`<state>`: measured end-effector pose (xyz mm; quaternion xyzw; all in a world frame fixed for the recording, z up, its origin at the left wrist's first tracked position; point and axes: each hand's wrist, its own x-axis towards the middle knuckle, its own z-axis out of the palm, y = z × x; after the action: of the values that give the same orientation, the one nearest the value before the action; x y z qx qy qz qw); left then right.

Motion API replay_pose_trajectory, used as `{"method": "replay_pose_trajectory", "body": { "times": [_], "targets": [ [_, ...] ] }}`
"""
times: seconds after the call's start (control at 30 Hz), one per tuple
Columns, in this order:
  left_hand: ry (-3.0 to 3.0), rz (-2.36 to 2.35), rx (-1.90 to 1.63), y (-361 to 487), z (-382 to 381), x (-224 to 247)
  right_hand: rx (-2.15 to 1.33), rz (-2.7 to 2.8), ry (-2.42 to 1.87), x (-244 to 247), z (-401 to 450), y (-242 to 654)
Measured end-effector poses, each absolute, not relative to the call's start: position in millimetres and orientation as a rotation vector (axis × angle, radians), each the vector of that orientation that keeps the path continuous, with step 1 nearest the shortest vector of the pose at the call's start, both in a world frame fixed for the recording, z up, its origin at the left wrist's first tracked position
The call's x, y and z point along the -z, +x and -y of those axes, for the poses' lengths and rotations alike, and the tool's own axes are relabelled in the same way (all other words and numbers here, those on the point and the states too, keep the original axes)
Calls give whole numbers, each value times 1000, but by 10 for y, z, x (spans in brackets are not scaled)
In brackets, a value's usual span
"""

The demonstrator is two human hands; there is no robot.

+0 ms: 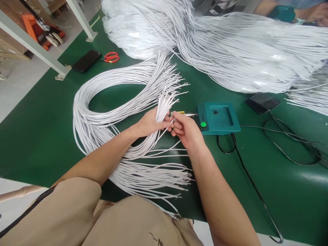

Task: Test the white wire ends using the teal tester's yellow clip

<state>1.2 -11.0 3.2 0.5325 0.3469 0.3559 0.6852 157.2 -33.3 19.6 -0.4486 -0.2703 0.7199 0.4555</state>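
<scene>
My left hand is closed around a bundle of thin white cables, their cut ends fanning out above the fingers. Close beside it, the fingers of my right hand pinch the end of one white cable. A teal device with a green button sits just right of that hand. Between fingers and device lies a thin metal rod with a yellow part, partly hidden by the hand. More white cables loop on the green table left of my hands, and loose ends spread below them.
Large heaps of white cable cover the back of the table. Red-handled scissors and a black phone lie back left. A black box and black cords are right. Another person's arm shows at top right.
</scene>
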Motion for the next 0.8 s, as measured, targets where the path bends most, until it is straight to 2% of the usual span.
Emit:
{"method": "replay_pose_trajectory", "body": {
  "times": [0.2, 0.37, 0.67, 0.8],
  "targets": [
    [1210, -783, -799, -33, 71, -14, -1927, 599, -1002, -179, 329, 1628],
    [1146, -808, -839, -29, 61, -23, -1793, 630, -1037, -152, 333, 1613],
    [1087, -801, -783, -24, 62, -40, -1163, 1154, -1416, -123, 369, 1534],
    [1006, -828, -736, -7, 31, -25, -373, 1769, -1594, -91, 418, 1526]
  ]
}}
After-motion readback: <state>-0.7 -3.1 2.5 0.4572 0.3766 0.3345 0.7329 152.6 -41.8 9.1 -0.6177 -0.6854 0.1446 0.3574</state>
